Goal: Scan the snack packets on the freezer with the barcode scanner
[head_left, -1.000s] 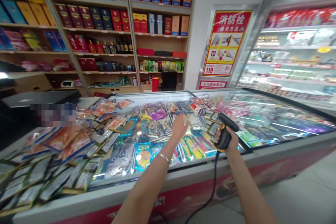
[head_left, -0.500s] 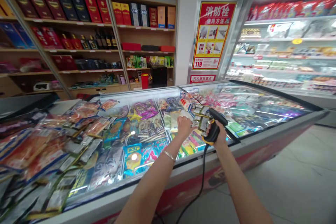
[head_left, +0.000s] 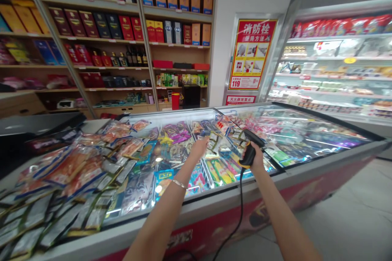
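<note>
My right hand (head_left: pixel 257 155) is wrapped round the grip of a black and yellow barcode scanner (head_left: pixel 249 153), its head facing left and its cable hanging down in front of the freezer. My left hand (head_left: pixel 200 147), with a bracelet at the wrist, is closed on the edge of a small clear snack packet (head_left: pixel 213 142) with dark green and gold edging. More packets (head_left: pixel 237 135) of that look lie on the glass beside the scanner, along with a red, white and blue packet (head_left: pixel 224 124). The left fingertips are partly hidden.
The glass-topped chest freezer (head_left: pixel 219 195) holds frozen goods under its lid. Orange-filled packets (head_left: pixel 75 169) and green-edged packets (head_left: pixel 33 220) are heaped at the left. Shelves of boxed bottles (head_left: pixel 125 28) stand behind, with a lit refrigerated display (head_left: pixel 337 65) at right.
My left hand has moved left, away from the scanner, with a packet in its fingers. My right hand still grips the scanner. The view has shifted a little toward the left and up.
</note>
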The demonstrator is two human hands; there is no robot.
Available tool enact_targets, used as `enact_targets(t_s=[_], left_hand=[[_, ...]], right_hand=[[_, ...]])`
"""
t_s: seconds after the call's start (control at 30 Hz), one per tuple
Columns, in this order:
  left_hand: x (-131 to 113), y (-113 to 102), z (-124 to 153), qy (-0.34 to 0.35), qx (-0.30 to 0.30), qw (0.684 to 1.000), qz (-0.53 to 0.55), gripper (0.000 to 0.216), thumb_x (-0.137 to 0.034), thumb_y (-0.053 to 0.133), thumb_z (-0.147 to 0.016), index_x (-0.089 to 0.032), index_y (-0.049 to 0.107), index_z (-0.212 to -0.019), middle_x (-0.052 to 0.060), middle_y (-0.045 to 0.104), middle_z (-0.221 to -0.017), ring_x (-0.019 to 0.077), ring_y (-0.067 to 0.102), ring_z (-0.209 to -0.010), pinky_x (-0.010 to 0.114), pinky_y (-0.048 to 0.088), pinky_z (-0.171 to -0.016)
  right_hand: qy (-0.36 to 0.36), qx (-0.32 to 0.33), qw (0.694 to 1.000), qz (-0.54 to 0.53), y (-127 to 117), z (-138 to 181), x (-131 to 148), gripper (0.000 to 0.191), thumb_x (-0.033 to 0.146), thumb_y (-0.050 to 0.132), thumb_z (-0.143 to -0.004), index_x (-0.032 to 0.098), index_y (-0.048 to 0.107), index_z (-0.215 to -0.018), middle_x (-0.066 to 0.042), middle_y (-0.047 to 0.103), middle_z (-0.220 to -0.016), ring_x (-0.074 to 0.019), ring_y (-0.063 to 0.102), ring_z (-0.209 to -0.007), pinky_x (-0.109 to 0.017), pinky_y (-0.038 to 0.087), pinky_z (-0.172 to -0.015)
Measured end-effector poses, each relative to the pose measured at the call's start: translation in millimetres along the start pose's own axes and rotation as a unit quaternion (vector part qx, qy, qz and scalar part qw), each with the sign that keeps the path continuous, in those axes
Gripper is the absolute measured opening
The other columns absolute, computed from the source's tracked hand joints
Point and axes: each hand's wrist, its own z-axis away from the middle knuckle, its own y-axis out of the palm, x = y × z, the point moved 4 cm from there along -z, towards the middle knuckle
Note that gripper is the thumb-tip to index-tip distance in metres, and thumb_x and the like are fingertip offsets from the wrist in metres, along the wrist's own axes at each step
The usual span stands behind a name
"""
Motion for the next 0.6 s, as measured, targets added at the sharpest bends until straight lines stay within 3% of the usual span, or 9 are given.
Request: enact_targets(t_s=[0.1,0.2,0.37,0.47,0.6], left_hand=[[52,-42,18,-0.037,-0.034,0.999,-0.013,0.018,-0.015,0.047,-0.087,-0.020,0.058,-0.101,0.004,0.066,-0.079,0.0171,0.065,-0.074,0.024,0.042,-0.070],[98,-74,40,-0.086,-0.079,0.993,-0.032,0.020,-0.013,0.044,-0.087,-0.019,0.056,-0.102,0.006,0.066,-0.082,0.0190,0.065,-0.079,0.024,0.041,-0.069],[146,-97,67,-0.188,-0.186,0.963,-0.048,0.017,-0.016,0.039,-0.090,-0.019,0.054,-0.096,0.005,0.063,-0.076,0.0203,0.064,-0.078,0.025,0.039,-0.067],[159,-101,73,-0.218,-0.239,0.946,-0.034,0.015,-0.017,0.039,-0.090,-0.020,0.054,-0.092,0.004,0.063,-0.074,0.0194,0.063,-0.074,0.025,0.038,-0.066],[163,-108,76,-0.240,-0.285,0.928,-0.020,0.015,-0.018,0.038,-0.091,-0.020,0.052,-0.092,0.004,0.063,-0.075,0.0204,0.062,-0.075,0.026,0.038,-0.067]], right_hand=[[0.000,0.039,0.999,-0.019,39,0,-6,0.026,0.043,0.069,-0.065,0.021,0.056,-0.070,0.005,0.055,-0.048,-0.0103,0.049,-0.037,-0.021,0.042,-0.034],[0.026,0.102,0.994,-0.028,96,-2,-28,0.025,0.042,0.069,-0.064,0.021,0.056,-0.070,0.005,0.055,-0.048,-0.0102,0.049,-0.036,-0.021,0.042,-0.033],[0.108,0.228,0.968,0.001,192,6,-94,0.029,0.044,0.070,-0.063,0.019,0.057,-0.070,0.004,0.056,-0.046,-0.0114,0.049,-0.033,-0.022,0.040,-0.030],[0.145,0.280,0.949,0.030,219,19,-133,0.029,0.045,0.070,-0.064,0.020,0.055,-0.067,0.003,0.056,-0.045,-0.0124,0.050,-0.031,-0.022,0.040,-0.028],[0.152,0.351,0.921,0.078,223,39,-162,0.028,0.044,0.070,-0.066,0.019,0.059,-0.071,0.003,0.057,-0.046,-0.0136,0.051,-0.031,-0.023,0.041,-0.028]])
